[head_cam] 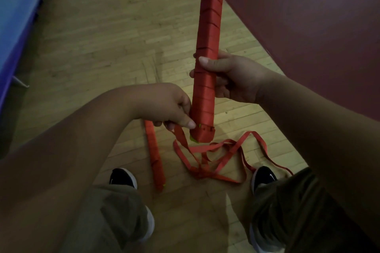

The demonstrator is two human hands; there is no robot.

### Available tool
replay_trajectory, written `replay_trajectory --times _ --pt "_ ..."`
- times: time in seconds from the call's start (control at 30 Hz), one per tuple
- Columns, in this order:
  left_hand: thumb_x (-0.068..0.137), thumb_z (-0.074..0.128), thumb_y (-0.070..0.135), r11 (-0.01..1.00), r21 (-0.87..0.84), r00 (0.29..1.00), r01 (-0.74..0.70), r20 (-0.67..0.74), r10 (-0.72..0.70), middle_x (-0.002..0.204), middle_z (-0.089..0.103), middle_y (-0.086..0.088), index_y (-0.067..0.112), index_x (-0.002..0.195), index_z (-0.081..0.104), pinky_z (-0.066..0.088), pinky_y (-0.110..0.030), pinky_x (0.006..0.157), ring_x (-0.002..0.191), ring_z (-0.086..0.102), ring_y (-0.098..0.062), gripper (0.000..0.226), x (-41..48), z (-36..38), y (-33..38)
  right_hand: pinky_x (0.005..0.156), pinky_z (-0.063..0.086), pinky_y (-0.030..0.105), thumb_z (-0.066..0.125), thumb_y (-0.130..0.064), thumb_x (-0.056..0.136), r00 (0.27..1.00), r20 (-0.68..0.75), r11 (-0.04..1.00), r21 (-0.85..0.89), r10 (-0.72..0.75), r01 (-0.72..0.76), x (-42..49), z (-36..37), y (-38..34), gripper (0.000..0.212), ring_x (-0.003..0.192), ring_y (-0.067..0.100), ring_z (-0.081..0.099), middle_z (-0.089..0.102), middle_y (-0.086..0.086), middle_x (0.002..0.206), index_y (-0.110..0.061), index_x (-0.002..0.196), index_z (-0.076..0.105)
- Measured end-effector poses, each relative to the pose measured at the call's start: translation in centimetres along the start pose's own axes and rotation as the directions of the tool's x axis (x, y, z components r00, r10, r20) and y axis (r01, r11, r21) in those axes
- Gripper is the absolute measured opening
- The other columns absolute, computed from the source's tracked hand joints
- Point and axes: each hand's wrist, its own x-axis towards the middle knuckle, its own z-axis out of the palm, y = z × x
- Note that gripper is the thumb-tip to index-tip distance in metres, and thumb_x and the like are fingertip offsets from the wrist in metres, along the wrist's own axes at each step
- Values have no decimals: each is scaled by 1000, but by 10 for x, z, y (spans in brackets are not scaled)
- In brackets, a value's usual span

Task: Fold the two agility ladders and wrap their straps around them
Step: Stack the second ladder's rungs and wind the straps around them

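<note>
A folded red agility ladder bundle (207, 47) stands nearly upright in front of me, wound with red strap along most of its length. My right hand (228, 77) grips it around the middle. My left hand (174, 109) pinches the strap beside the bundle's lower end. The loose red strap (213, 160) runs down from that hand and lies in tangled loops on the floor between my feet. A second red ladder bundle (155, 160), wrapped in strap, lies flat on the floor by my left shoe.
I stand on a wooden plank floor (98, 51). A dark red wall (308, 26) rises close on the right. A blue mat (14, 16) edges the left side. My black shoes (123, 177) flank the strap loops.
</note>
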Motion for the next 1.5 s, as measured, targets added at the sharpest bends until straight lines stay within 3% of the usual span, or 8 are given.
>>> replay_trajectory --times 0.2,0.3,0.43,0.63,0.8,0.93,1.07,1.5 --pt "88 86 49 984 137 992 116 -59 -108 81 82 4 19 99 78 65 -33 71 77 80 -13 33 -1 10 11 59 48 28 85 -25 96 971 -236 999 -31 28 -37 7 23 10 49 90 21 65 74 13 114 -26 138 59" --pt "79 80 77 963 190 974 191 -157 -162 76 81 6 20 94 81 65 -34 76 76 80 -16 59 1 18 16 57 50 29 88 -29 94 955 -295 999 -50 5 -20 12 27 12 50 80 16 64 71 10 108 -26 135 60" --pt "84 77 74 969 141 943 202 -296 -153 80 81 -1 16 97 79 64 -38 79 80 79 -18 59 10 28 19 59 51 30 92 -40 88 942 -334 987 -160 -32 -23 13 24 13 55 68 9 62 79 18 118 -28 132 61" --pt "92 83 52 996 -87 990 11 -141 -24 83 81 2 23 105 79 55 -27 68 67 72 -5 32 2 14 13 68 50 34 91 -43 86 943 -330 980 -200 -48 -20 5 15 1 51 83 19 58 70 4 103 -25 126 65" --pt "91 84 33 943 -310 993 -121 -21 120 92 78 -4 15 106 78 57 -33 77 80 69 -16 24 -3 5 2 102 62 51 80 -36 97 976 -215 998 -61 -30 17 1 8 -4 46 114 34 74 73 7 118 -16 136 66" --pt "91 86 34 909 -382 980 -166 40 195 95 77 -5 20 102 77 55 -37 82 81 69 -17 20 -2 6 -2 90 65 42 72 -28 104 995 -95 998 66 11 -5 -6 4 -10 39 115 30 74 75 8 123 -13 137 61" --pt "97 80 33 946 -302 988 -121 54 143 101 83 1 21 115 78 62 -34 78 91 78 -16 21 -1 7 4 89 66 44 67 -17 107 999 -38 996 92 -7 11 -8 6 -13 48 120 36 77 76 12 138 -14 152 49" --pt "87 91 43 993 -84 981 81 -170 -94 78 82 -6 17 99 79 64 -32 61 80 82 -21 31 5 16 14 90 68 53 87 -20 93 951 -305 990 -141 -54 11 -3 13 -3 48 110 32 81 80 11 124 -23 135 62"
